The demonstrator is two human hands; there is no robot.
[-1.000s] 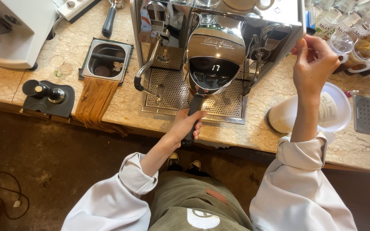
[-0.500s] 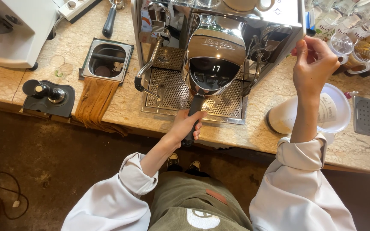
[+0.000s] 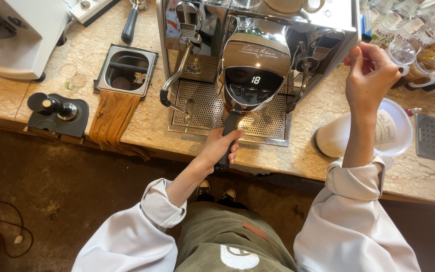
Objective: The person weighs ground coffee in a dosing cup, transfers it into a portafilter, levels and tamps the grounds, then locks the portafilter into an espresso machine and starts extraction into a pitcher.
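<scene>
Portafilter handle (image 3: 227, 141): black, sticks out toward the person from under the front of the machine, over the drip tray and past the counter edge.
Left hand (image 3: 220, 148): fingers wrapped round the portafilter handle, gripping it from the left side.
Right hand (image 3: 371, 75): raised at the right corner of the espresso machine, fingertips pinched against its side; what they press or hold there is too small to tell.
Espresso machine (image 3: 258, 50): polished chrome, stands at the middle of the stone counter (image 3: 303, 156), a small lit display on its rounded front.
Drip tray (image 3: 205, 108): perforated steel grid below the group head.
Steam wand (image 3: 174, 83): bent tube on the machine's left side, hanging over the tray.
Knock box (image 3: 126, 70): square steel bin left of the machine, a bar across it, dark grounds inside.
Brown cloth (image 3: 113, 121): draped from the knock box over the counter edge.
Tamper (image 3: 51, 106): sits on a black mat at the counter's left end.
White container (image 3: 378, 133): round, on the counter to the right, just below the right wrist.
Glasses (image 3: 409, 45): clustered at the far right, beside the machine.
Sleeves: white, pushed up on both forearms.
</scene>
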